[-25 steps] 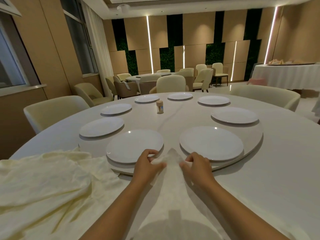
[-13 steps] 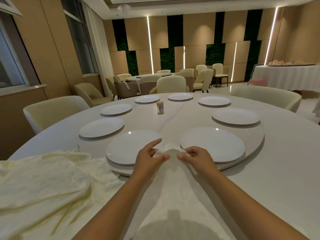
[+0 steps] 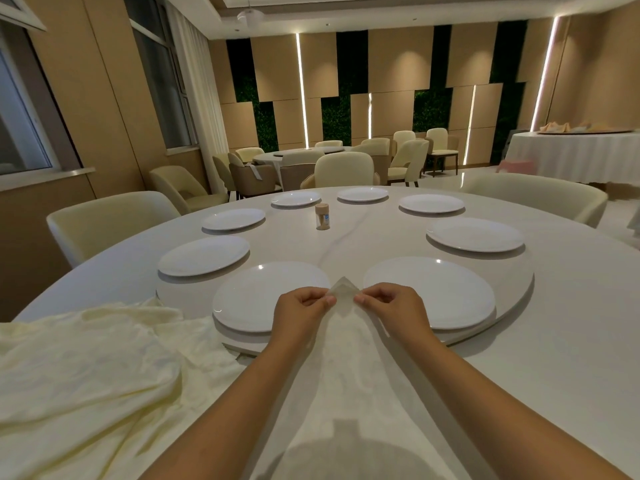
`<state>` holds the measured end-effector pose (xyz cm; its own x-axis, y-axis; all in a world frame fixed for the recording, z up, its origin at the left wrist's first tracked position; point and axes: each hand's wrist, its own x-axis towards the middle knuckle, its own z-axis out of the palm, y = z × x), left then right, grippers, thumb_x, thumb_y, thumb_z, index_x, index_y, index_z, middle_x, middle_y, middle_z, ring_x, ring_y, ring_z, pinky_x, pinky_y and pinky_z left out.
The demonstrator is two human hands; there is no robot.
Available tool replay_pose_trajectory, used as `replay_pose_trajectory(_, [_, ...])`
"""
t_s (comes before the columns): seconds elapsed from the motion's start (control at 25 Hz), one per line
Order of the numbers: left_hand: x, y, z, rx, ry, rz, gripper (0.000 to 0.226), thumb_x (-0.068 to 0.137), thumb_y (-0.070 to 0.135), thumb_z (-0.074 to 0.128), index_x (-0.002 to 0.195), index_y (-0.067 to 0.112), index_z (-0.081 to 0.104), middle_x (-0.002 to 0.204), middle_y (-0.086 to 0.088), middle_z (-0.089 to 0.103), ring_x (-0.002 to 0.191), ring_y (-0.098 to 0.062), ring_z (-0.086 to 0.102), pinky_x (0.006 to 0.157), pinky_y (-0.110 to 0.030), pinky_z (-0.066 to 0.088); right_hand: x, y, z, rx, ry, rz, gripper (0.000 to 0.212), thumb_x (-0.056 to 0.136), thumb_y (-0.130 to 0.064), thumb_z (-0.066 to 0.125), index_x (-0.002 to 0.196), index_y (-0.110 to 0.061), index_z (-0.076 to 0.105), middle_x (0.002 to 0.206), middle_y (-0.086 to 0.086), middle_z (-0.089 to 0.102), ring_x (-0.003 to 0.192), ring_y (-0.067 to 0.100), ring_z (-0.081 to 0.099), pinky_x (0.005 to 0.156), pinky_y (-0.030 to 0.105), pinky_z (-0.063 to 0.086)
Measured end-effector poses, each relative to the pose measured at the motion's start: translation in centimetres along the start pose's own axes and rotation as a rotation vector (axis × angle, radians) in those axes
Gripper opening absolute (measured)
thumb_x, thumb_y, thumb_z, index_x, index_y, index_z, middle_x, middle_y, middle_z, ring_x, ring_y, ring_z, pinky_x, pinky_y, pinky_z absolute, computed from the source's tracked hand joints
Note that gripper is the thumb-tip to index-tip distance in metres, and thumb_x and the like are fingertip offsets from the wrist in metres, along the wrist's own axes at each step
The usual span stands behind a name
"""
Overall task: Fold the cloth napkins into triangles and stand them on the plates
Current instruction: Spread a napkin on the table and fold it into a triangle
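A cream cloth napkin (image 3: 346, 375) lies spread between my forearms on the round white table, its far corner raised to a point. My left hand (image 3: 301, 315) pinches the left edge of that corner. My right hand (image 3: 393, 311) pinches the right edge. The corner stands between two white plates, one at the near left (image 3: 256, 299) and one at the near right (image 3: 446, 292), both on the raised turntable (image 3: 512, 296). Several more white plates ring the turntable.
A heap of loose cream napkins (image 3: 79, 382) covers the table at my left. A small wooden toothpick jar (image 3: 322, 217) stands at the turntable's middle. Cream chairs (image 3: 104, 220) surround the table; other tables stand behind.
Both hands have shifted forward along the napkin and drawn its far corner into a sharp upright point; the fingers now pinch its two edges.
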<state>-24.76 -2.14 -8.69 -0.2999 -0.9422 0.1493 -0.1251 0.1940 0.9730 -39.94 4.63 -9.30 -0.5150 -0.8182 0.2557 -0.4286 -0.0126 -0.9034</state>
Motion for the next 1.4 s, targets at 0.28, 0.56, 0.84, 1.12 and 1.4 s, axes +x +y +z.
replay_pose_trajectory(0.28, [1.0, -0.3, -0.1, 0.139, 0.035, 0.024, 0.011, 0.085, 0.025, 0.071, 0.075, 0.021, 0.075, 0.076, 0.008, 0.072, 0.075, -0.006, 0.066, 0.068, -0.018, 0.051, 1.1, 0.1, 0.6, -0.013, 0.020, 0.043, 0.015, 0.083, -0.034, 0.070, 0.079, -0.020, 0.074, 0.079, -0.010, 0.070, 0.079, 0.008, 0.063, 0.067, 0.021, 0.047])
replay_pose_trajectory(0.56, [0.6, -1.3, 0.9, 0.442, 0.077, 0.072, 0.036, 0.087, 0.042, 0.066, 0.115, 0.018, 0.067, 0.109, 0.003, 0.070, 0.103, -0.016, 0.063, 0.091, -0.028, 0.048, 0.3, 0.7, 1.2, -0.213, -0.004, 0.016, 0.029, 0.087, -0.031, 0.067, 0.114, -0.021, 0.067, 0.109, -0.003, 0.069, 0.105, 0.015, 0.062, 0.091, 0.030, 0.048])
replay_pose_trajectory(0.84, [-10.3, -0.6, 1.0, 0.912, -0.185, 0.312, 0.035, 0.099, 0.030, 0.042, 0.131, 0.026, 0.055, 0.139, 0.007, 0.051, 0.128, -0.015, 0.041, 0.103, -0.030, 0.022, -9.2, 0.4, -1.8, -0.600, -0.124, -0.135, 0.027, 0.091, -0.026, 0.054, 0.115, -0.029, 0.067, 0.118, -0.008, 0.066, 0.115, 0.014, 0.054, 0.097, 0.029, 0.043])
replay_pose_trajectory(1.12, [-18.5, -3.9, 2.0, 1.229, -0.508, 0.173, 0.059, 0.101, 0.050, 0.015, 0.153, 0.029, -0.002, 0.161, -0.002, -0.011, 0.148, -0.021, -0.012, 0.118, -0.038, -0.008, -19.7, 3.4, -5.4, -0.885, -0.272, -0.161, 0.052, 0.097, -0.048, 0.019, 0.143, -0.033, 0.037, 0.149, -0.009, 0.037, 0.135, 0.013, 0.033, 0.109, 0.027, 0.024])
replay_pose_trajectory(1.4, [-18.6, -4.4, 1.5, 1.245, -0.526, 0.229, 0.060, 0.101, 0.049, 0.015, 0.154, 0.027, -0.003, 0.161, -0.002, -0.012, 0.147, -0.020, -0.014, 0.120, -0.037, -0.006, -20.1, 6.8, -12.4, -0.888, -0.246, -0.044, 0.048, 0.101, -0.045, 0.027, 0.148, -0.034, 0.028, 0.157, -0.009, 0.022, 0.145, 0.012, 0.015, 0.116, 0.026, 0.009])
